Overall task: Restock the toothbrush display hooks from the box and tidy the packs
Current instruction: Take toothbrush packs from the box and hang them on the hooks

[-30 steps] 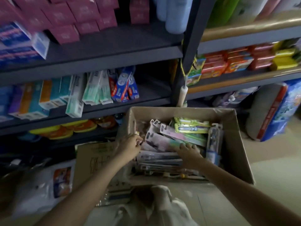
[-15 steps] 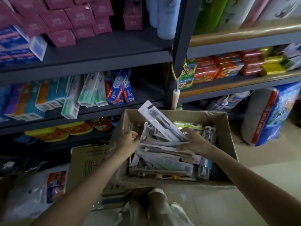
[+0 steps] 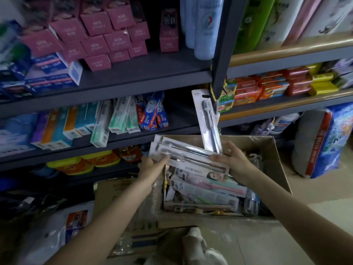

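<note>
Nearest the camera, a pale cloth (image 3: 193, 249) is lying on the floor, with flattened cardboard (image 3: 122, 196) just beyond it at the left. Behind these, the box (image 3: 275, 169) is standing open on the floor, crowded with loose toothbrush packs (image 3: 206, 190) lying at mixed angles. Just above its far half, a bundle (image 3: 183, 153) of grey packs is being held flat between both hands, probably so the cards can be squared before hanging. The left hand (image 3: 150, 166) is being kept at the bundle's left end, fingers curled around its edge. The right hand (image 3: 232, 159) is being closed around the right end, thumb on top. One pack (image 3: 207, 121) is being held upright in that same right-hand grasp, its hang hole uppermost, apparently singled out for a hook. Farther back, toothpaste cartons (image 3: 122, 117) are leaning along the middle shelf, and pink cartons (image 3: 99, 35) are stacked on the shelf above. A dark post (image 3: 223, 44) is dividing the shelving; bright soap boxes (image 3: 267, 87) are lining the right bay. No hooks are being shown clearly here.
</note>
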Action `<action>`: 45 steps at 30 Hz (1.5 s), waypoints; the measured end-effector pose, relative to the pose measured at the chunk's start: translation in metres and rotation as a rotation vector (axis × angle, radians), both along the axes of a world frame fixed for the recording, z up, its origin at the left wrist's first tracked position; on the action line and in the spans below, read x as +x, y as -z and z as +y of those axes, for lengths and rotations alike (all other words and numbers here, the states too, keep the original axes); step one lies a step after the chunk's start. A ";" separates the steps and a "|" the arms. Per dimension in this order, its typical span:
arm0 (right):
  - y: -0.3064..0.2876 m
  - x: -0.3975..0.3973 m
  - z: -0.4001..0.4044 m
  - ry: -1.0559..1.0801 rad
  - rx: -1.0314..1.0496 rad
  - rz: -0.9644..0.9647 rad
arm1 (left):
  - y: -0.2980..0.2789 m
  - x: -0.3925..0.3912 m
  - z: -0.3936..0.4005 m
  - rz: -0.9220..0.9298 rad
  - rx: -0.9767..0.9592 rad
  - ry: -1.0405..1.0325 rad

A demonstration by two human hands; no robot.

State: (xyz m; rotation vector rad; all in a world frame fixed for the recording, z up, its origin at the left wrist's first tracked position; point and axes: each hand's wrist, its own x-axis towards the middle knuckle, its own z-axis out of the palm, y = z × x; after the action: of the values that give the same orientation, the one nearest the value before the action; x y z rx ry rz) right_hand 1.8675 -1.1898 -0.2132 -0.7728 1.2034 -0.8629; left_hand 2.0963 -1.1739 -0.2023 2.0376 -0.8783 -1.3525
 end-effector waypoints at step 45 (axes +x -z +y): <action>-0.317 0.366 -0.067 -0.069 -0.881 0.622 | -0.296 0.398 0.020 -0.168 -1.098 -0.335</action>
State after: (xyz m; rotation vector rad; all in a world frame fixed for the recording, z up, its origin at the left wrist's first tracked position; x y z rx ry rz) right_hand 2.2337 -1.2569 0.1036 -1.8888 1.2956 -1.1466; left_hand 2.4941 -1.1540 0.0941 1.3162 -0.9785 -0.3340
